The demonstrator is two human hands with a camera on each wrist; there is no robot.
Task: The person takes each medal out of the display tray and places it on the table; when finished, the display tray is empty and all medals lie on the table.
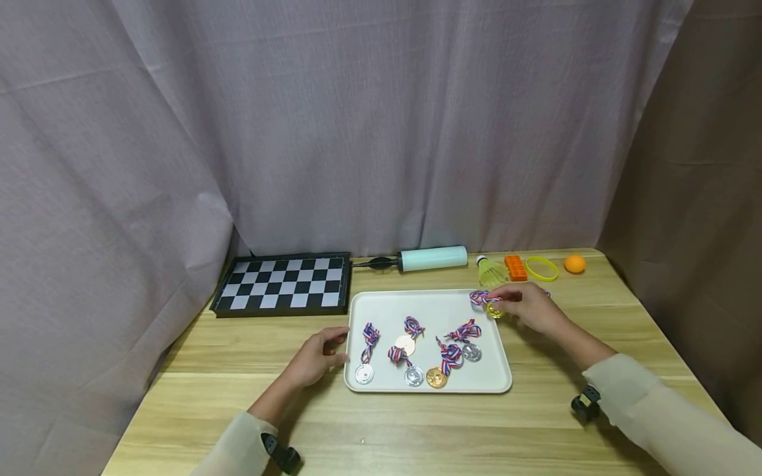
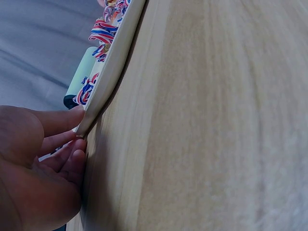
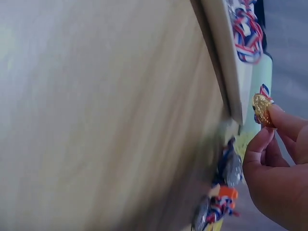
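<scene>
My right hand pinches a gold medal by its edge, over the back right corner of the white tray. Its striped ribbon is bunched beside the fingers. At the tray's left side, my left hand holds the rim between thumb and fingers. Several medals lie in the tray with bundled red, white and blue ribbons, among them a silver medal at left and a gold medal near the front. Two silver medals with ribbons lie right of the tray, mostly hidden behind my right hand in the head view.
A black-framed checkered board lies at the back left. Along the back stand a mint-green hand pump, a yellow shuttlecock, an orange toy brick, a yellow ring and an orange ball. Grey curtain hangs behind.
</scene>
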